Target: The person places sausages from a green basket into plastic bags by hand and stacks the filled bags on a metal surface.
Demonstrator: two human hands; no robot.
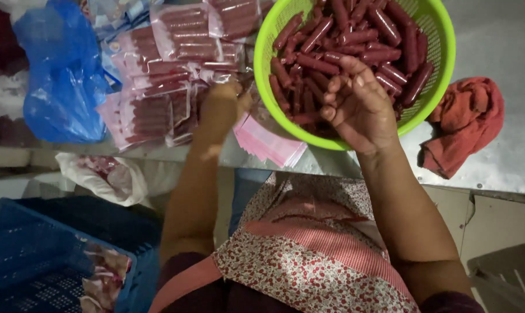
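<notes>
1. The right hand (358, 104), fingers curled together, rested among red sausages (343, 40) in the green basket (442, 58).
2. The left hand (222, 104) (blurred; grip unclear) touched pink bags (268, 145).
3. Packed sausage packs (158, 81), a blue bag (65, 75) and a red cloth (465, 124) crowded the counter (505, 35).

clear sausage packs (164, 75) stacked beside pink bags (268, 145)

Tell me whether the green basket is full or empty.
Nearly full: the green basket holds a heap of red sausages, right hand reaching in.
</notes>
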